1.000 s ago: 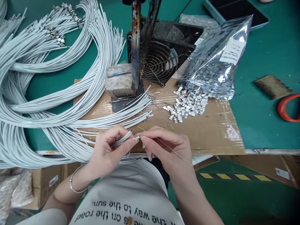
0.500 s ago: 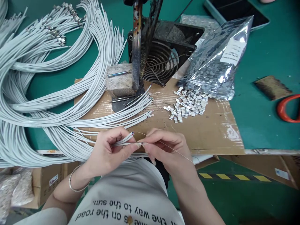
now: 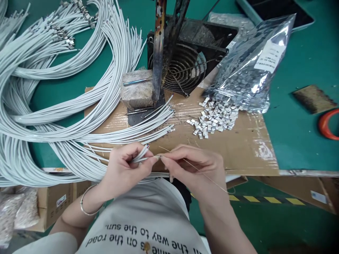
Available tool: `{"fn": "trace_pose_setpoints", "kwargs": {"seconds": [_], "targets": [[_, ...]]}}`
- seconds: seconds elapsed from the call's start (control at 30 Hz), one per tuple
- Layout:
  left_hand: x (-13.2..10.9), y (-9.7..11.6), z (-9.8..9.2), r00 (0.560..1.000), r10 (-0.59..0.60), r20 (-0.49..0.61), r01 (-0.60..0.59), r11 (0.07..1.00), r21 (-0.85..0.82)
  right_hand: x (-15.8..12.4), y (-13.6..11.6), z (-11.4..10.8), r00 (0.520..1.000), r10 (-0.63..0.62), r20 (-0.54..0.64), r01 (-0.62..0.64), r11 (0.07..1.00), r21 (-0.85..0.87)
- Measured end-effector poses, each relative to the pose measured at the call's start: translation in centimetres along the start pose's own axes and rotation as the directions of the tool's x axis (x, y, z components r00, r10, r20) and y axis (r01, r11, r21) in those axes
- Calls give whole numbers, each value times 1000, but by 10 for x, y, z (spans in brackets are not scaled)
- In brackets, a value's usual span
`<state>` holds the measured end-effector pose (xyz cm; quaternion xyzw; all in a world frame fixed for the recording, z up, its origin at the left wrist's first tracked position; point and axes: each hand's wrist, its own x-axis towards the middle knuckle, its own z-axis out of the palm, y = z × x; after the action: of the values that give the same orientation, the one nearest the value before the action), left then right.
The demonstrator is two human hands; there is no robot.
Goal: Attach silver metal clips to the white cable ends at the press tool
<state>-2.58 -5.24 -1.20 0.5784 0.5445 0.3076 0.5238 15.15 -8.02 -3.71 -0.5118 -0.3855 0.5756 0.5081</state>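
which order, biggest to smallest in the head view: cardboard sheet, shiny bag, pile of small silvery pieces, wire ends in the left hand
1. Cardboard sheet, partly covered
2. Shiny bag
3. Pile of small silvery pieces
4. Wire ends in the left hand, only short lengths show

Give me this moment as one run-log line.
Left hand: grips white cables | Right hand: at one cable's end, thin wire across hand | Things: small pale pieces beside silver bag, black fan
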Motion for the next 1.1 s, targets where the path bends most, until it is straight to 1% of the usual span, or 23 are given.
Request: {"fn": "trace_pose_setpoints", "kwargs": {"seconds": [0.07, 0.13, 0.27, 0.37, 0.47, 0.53, 0.6, 0.67, 0.73, 0.83, 0.9, 1.0, 1.1], "targets": [[0, 1, 2, 999, 31, -30, -30, 999, 20, 0, 5, 0, 998, -62, 8, 61, 998, 15], [-1, 1, 2, 998, 50, -32, -49, 998, 34, 0, 7, -2, 994, -106, 26, 105, 994, 12], [-4, 0, 0, 995, 97, -33, -93, 990, 101, 1, 2, -5, 989, -139, 44, 140, 990, -32], [-6, -5, 1, 982, 183, -44, -173, 969, 176, 1, 0, -3, 994, -112, 9, 112, 993, -30], [-7, -10, 5, 962, 264, -71, -240, 940, 241, 2, 1, 2, 995, -93, -30, 93, 996, -2], [-8, -12, 10, 947, 303, -103, -270, 928, 256, 2, 3, 7, 991, -109, -76, 110, 994, 9], [-9, -12, 15, 938, 318, -137, -280, 929, 240, 2, 5, 15, 980, -147, -135, 149, 989, 3], [-11, -11, 17, 944, 288, -159, -259, 949, 180, 0, 8, 25, 961, -203, -189, 202, 979, -24], [-13, -8, 17, 965, 209, -157, -199, 977, 75, -2, 11, 34, 931, -274, -239, 264, 962, -73], [-14, -4, 12, 995, 41, -96, -50, 994, -95, -6, 15, 42, 865, -402, -299, 362, 914, -181], [-12, -2, 9, 998, -38, -42, 30, 983, -180, -7, 16, 43, 842, -450, -297, 393, 890, -233], [-6, 0, 6, 996, -84, 13, 84, 950, -301, -3, 16, 38, 852, -451, -266, 394, 887, -240], [2, 4, 8, 992, -122, -8, 109, 913, -392, 3, 14, 32, 876, -423, -233, 375, 899, -225]]}}
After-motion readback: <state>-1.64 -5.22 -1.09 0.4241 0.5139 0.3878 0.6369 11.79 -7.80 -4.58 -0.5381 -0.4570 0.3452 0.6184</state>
